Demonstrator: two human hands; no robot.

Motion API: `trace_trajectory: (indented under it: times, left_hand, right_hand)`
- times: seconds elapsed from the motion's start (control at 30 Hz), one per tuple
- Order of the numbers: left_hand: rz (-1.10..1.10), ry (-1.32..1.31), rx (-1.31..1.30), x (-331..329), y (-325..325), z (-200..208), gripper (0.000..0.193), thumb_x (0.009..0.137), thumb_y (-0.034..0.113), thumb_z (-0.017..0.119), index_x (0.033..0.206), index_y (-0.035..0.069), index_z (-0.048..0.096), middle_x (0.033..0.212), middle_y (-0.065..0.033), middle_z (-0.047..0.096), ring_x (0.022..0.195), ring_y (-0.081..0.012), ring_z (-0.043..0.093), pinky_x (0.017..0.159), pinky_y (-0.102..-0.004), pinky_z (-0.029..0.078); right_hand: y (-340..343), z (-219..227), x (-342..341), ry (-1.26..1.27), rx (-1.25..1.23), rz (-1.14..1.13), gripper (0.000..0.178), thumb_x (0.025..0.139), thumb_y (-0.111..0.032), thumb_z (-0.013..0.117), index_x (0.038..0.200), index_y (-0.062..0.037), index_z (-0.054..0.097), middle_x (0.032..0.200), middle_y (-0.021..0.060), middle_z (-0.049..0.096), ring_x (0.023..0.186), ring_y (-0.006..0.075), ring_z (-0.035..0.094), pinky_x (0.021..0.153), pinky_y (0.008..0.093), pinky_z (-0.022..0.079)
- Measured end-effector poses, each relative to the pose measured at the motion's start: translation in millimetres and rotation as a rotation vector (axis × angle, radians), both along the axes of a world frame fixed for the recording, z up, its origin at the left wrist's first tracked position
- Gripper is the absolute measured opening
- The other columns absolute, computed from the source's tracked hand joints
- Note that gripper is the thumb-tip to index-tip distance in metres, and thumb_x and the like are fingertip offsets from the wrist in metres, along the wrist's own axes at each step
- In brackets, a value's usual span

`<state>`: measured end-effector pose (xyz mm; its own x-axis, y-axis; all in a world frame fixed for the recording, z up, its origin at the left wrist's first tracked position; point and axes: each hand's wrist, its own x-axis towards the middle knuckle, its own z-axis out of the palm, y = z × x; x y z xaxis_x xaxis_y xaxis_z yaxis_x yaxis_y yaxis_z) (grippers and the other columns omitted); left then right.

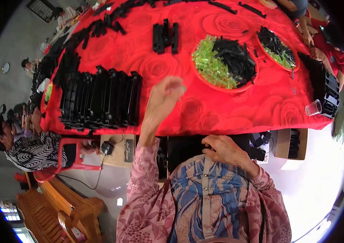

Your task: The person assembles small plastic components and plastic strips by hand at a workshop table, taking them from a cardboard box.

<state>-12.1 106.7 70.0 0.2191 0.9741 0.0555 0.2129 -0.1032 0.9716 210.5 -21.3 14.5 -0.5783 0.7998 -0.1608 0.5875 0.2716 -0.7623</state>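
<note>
A person's left hand (164, 94) was raised over the near edge of a table (236, 109) draped in red rose-patterned cloth, its fingers drawn together in a loose curl; whether they pinched anything could not be told. The right hand (223, 149) rested low against the person's lap, just below the table's near edge, fingers bent over a dark object (184, 146) that was mostly hidden, so its grip could not be told either. The two hands were well apart. Just beside the raised hand, toward the table's left edge, stood a row of black frames (99, 99) packed upright side by side. Further in, near the middle, lay a few black bars (165, 37). Toward the right sat a red bowl (220, 88) heaped with green and black pieces, and a second bowl (297, 60) lay beyond it near the far right corner. A clear cup (313, 107) stood at the right edge. Another person (30, 148) sat off the table's left side.
</note>
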Motion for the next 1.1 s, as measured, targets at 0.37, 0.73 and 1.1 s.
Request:
trace_trajectory:
  times: [0.37, 0.73, 1.1]
  left_hand:
    - [0.448, 0.841, 0.418, 51.8, 190.9, -48.5, 0.051, 0.080, 0.026, 0.072, 0.110, -0.006, 0.046, 0.111, -0.0289, 0.057, 0.105, -0.0478, 0.056, 0.087, -0.0516, 0.050]
    - [0.538, 0.335, 0.334, 21.9, 183.3, -71.3, 0.029, 0.081, 0.010, 0.068, 0.102, -0.005, 0.055, 0.086, -0.0247, 0.065, 0.075, -0.0386, 0.065, 0.069, -0.0445, 0.055]
    - [0.132, -0.731, -0.251, 5.6, -8.3, -34.7, 0.035, 0.096, 0.012, 0.056, 0.128, 0.000, 0.048, 0.098, -0.0130, 0.064, 0.084, -0.0181, 0.064, 0.068, -0.0292, 0.056]
  right_hand:
    - [-5.0, -1.6, 9.6, 0.082, 0.021, -0.051, 0.033, 0.084, -0.019, 0.064, 0.106, 0.0040, 0.059, 0.098, 0.0228, 0.063, 0.092, 0.0389, 0.063, 0.081, 0.0442, 0.051]
    - [-10.3, -11.9, 9.7, 0.081, 0.091, -0.082, 0.034, 0.084, -0.022, 0.066, 0.107, 0.0019, 0.060, 0.093, 0.0187, 0.066, 0.087, 0.0354, 0.065, 0.077, 0.0418, 0.051]
    - [-7.6, -8.4, 9.7, 0.081, 0.077, -0.099, 0.028, 0.082, -0.015, 0.069, 0.103, 0.0013, 0.062, 0.081, 0.0170, 0.066, 0.074, 0.0306, 0.066, 0.066, 0.0379, 0.052]
